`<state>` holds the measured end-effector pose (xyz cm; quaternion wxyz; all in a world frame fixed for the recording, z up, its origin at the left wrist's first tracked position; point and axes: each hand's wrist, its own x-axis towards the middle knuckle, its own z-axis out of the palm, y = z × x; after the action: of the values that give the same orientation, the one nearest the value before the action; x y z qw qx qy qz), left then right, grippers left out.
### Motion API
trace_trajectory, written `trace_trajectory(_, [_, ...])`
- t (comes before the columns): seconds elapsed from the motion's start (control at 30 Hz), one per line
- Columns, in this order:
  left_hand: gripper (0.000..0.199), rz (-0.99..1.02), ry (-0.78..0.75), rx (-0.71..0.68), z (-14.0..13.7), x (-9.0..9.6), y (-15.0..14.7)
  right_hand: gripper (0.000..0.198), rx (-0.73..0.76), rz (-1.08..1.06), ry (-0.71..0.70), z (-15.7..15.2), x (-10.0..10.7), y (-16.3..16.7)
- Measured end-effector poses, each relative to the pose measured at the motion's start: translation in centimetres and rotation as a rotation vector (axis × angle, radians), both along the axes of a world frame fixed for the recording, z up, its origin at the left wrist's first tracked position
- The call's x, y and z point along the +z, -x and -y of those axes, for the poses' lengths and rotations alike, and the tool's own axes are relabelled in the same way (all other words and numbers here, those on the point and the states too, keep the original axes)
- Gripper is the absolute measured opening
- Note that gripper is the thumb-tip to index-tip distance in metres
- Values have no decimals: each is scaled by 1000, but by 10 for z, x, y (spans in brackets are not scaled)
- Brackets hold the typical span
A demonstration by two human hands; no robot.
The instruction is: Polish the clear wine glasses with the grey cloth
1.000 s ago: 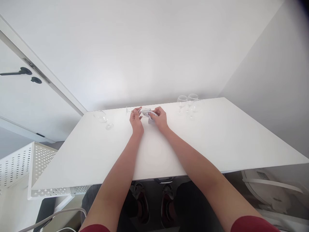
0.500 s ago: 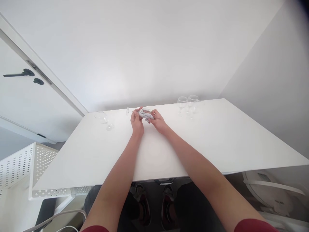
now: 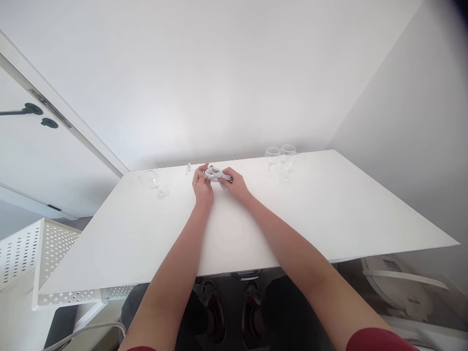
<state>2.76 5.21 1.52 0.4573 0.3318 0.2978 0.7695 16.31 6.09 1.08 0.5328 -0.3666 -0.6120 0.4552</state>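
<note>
My left hand (image 3: 202, 185) is closed around a stemmed wine glass held on its side. The foot of that wine glass (image 3: 188, 169) points left, beyond my fingers. A grey cloth (image 3: 214, 174) is bunched at the bowl end and covers much of it. My right hand (image 3: 236, 185) grips the cloth at its right side, with the fingertips pressed together. Both hands are close together over the far middle of the white table (image 3: 234, 234).
A wine glass (image 3: 149, 179) lies tipped over at the far left of the table. Several wine glasses (image 3: 272, 156) stand upright at the back right. Behind the table is a wall (image 3: 226, 83); a perforated white rack (image 3: 54, 243) stands at the left.
My right hand has shifted on the cloth and its fingers have closed further over it. The cloth looks more tightly bunched. The whole view has moved slightly.
</note>
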Motion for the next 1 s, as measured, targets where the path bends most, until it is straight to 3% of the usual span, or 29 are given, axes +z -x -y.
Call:
trace_trajectory(0.13, [28,23,21,12,-1,-1,2,21,-149,15,-189,4,0,5])
trace_trajectory(0.37, [26,76,57,23,-7,-8,7,47,258,14,-5,6,2,-1])
trace_trajectory(0.5, [27,153,91,10,-8,-9,7,65,362,148,-107,11,2,2])
trace_trajectory(0.6, [37,204,140,-19,-7,-7,5,67,354,141,-177,13,1,10])
trace_trajectory(0.67, [39,177,175,-39,-5,-3,3,59,326,83,-113,13,0,14])
trace_trajectory(0.73, [36,125,180,-74,-2,0,0,46,348,-21,44,11,1,14])
trace_trajectory(0.87, [33,63,66,-155,6,8,-5,38,450,-377,364,10,3,5])
trace_trajectory(0.93, [33,56,28,-164,7,10,-6,37,475,-426,402,12,3,3])
trace_trajectory(1.0, [32,38,68,-151,6,9,-6,35,436,-315,327,13,2,5])
